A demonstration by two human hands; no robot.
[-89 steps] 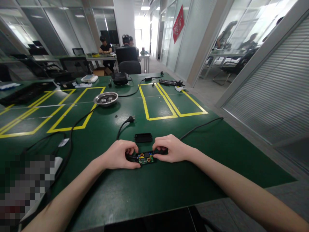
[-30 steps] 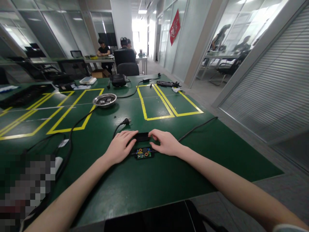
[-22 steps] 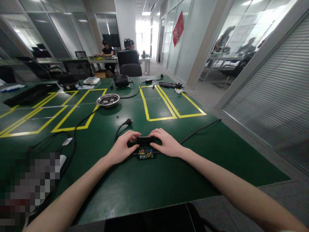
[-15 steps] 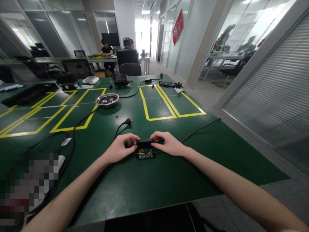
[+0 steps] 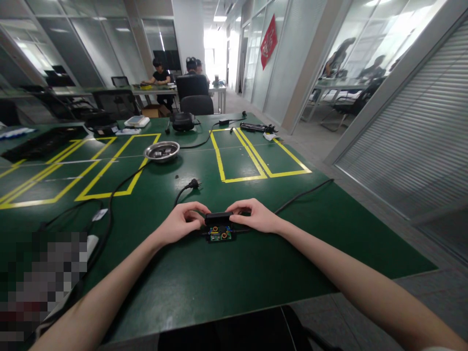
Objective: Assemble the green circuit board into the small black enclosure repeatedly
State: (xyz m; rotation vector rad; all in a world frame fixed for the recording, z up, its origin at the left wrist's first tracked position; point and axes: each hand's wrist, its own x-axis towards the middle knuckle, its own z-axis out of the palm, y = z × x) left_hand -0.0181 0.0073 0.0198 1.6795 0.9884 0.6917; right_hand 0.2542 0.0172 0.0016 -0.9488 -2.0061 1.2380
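Observation:
My left hand (image 5: pixel 181 223) and my right hand (image 5: pixel 258 217) are at opposite ends of a black plastic adapter cover (image 5: pixel 218 219). Thumb and fingers of the right hand pinch its right end. On the left end my index fingertip rests, and the left thumb sits slightly away from it. The cover is tilted up behind an exposed circuit board (image 5: pixel 221 235) with copper-coloured ring coils, in the lower half of the adapter case on the green table (image 5: pixel 204 287). Black cords leave both sides of the case, partly hidden by my hands.
Beyond my left hand lies a power plug (image 5: pixel 193 184). A metal bowl (image 5: pixel 162 159) with small metal parts stands farther back, near yellow tape rectangles (image 5: pixel 244 180). A black cable (image 5: pixel 305 196) runs right. The table's front edge is close to me; people sit at a far table.
The cover has tipped slightly, showing more of its face. My left thumb has drawn back a little from its end, and my right fingers have shifted slightly left along it.

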